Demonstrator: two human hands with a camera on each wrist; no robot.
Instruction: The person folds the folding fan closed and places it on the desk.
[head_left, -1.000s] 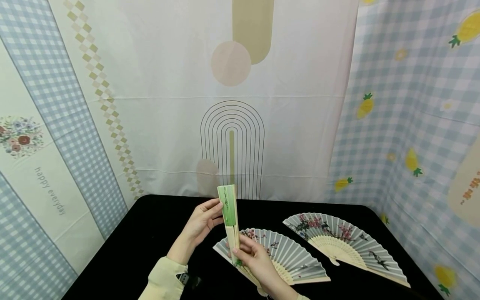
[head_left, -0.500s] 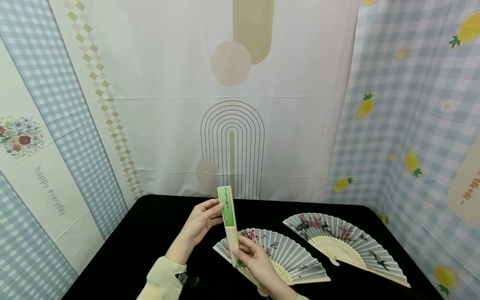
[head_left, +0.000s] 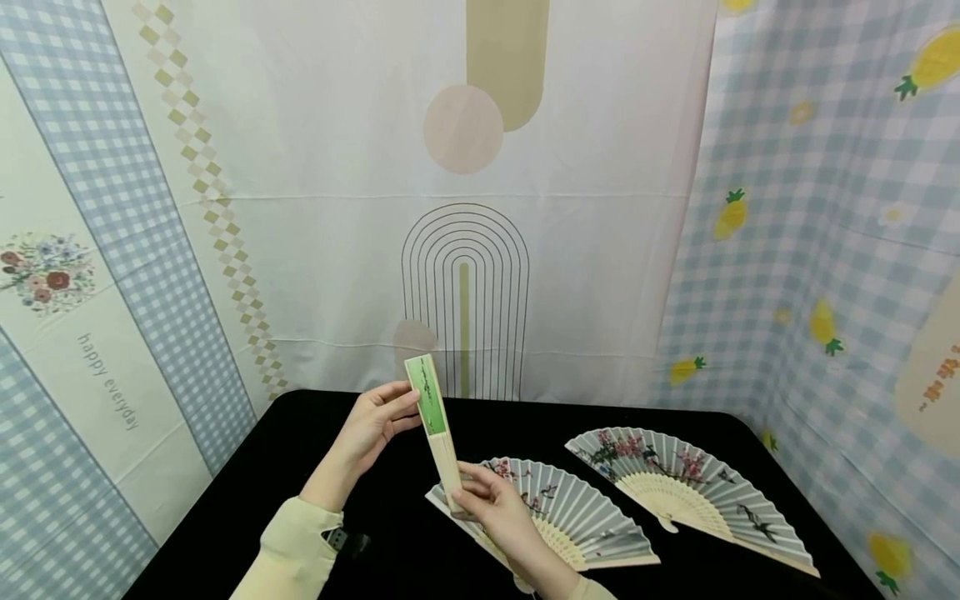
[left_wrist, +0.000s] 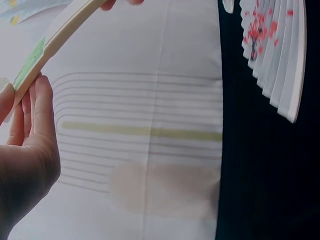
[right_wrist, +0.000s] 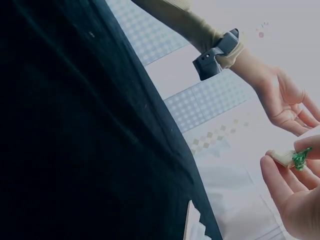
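Folded green fan is up over the worktop, left hand pinching its green end, right hand its bare-slat end; probably light, stiff closed, easily torn, so grip the slats gently.

Grey lowercase lettering on the left wall cloth reads "happy everyday", slanting downward beneath a flower print. On the right wall cloth, orange-brown lettering stands on a beige patch but cannot be made out.
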